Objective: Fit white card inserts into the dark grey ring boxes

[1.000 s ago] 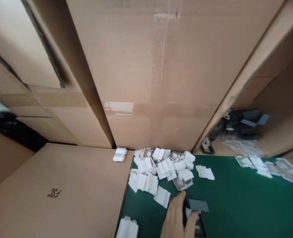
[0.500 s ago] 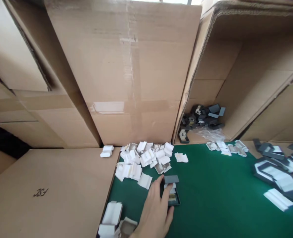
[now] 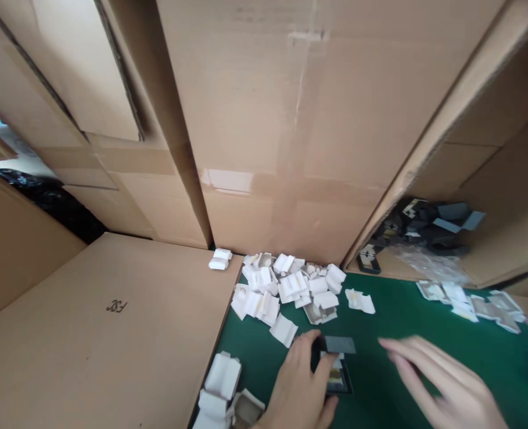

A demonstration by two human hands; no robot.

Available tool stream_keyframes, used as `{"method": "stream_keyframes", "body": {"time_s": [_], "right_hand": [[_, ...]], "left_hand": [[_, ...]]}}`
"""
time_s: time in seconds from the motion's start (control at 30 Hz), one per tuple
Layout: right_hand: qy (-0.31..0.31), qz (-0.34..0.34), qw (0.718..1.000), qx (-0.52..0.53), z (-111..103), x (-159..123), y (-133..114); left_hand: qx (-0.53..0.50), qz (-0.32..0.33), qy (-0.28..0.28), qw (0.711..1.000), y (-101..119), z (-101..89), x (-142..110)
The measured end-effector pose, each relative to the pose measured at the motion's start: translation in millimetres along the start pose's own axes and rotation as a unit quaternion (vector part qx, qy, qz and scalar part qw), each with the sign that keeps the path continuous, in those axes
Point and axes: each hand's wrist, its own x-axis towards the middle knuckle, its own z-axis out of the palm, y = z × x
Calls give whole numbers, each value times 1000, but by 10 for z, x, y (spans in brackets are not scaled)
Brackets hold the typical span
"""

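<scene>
My left hand [image 3: 302,381] grips a small black box [image 3: 348,384] on the green surface, fingers along its left side and thumb reaching over its front. The box's grey flap [image 3: 339,344] stands out at the back, and white and yellowish pieces show inside. Part of the box is hidden by the hand. To its right, my right hand [image 3: 443,381] hovers over the green surface, somewhat blurred. Its fingers stretch toward the box without touching it, and I see nothing in them. A heap of white folded card inserts [image 3: 286,286] lies just beyond the left hand.
More white inserts [image 3: 221,378] lie at the front left, beside a flat cardboard box [image 3: 157,333] marked FSC. A tall carton [image 3: 291,149] stands behind. At the right, an open carton [image 3: 491,179] holds black boxes [image 3: 434,223]; white inserts [image 3: 472,304] lie before it.
My right hand has come into view from the right. My left hand still holds the black box. The view has swung left, so the surroundings appear farther right.
</scene>
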Motion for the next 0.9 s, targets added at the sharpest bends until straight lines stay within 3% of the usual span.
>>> {"method": "stream_keyframes", "body": {"time_s": [0.1, 0.17, 0.23, 0.33, 0.47, 0.57, 0.73, 0.83, 0.9], "right_hand": [[-9, -108, 994, 34, 407, 810, -117], [-16, -144, 989, 35, 637, 1232, -236], [-36, -156, 987, 17, 821, 1516, -310], [-66, -167, 984, 1, 1002, 1700, -342], [-40, -147, 988, 15, 985, 1634, -404], [13, -118, 992, 41, 785, 1427, -470], [99, -105, 987, 65, 436, 890, -519], [168, -109, 977, 72, 374, 568, -552], [205, -110, 970, 72, 392, 395, -584]], "left_hand": [[19, 6, -16, 1000, -43, 70, 28], [28, 5, -18, 999, -78, 138, 39], [34, 8, -11, 999, -107, 200, 38], [31, 20, 7, 999, -127, 234, 17], [-1, 27, 8, 1000, -66, 120, -28], [-30, 0, 19, 999, 30, -16, -65], [-109, 23, 96, 989, 129, -128, -88], [-215, 18, 189, 958, 156, -131, -62], [-312, -7, 264, 913, 181, -138, -30]]}}
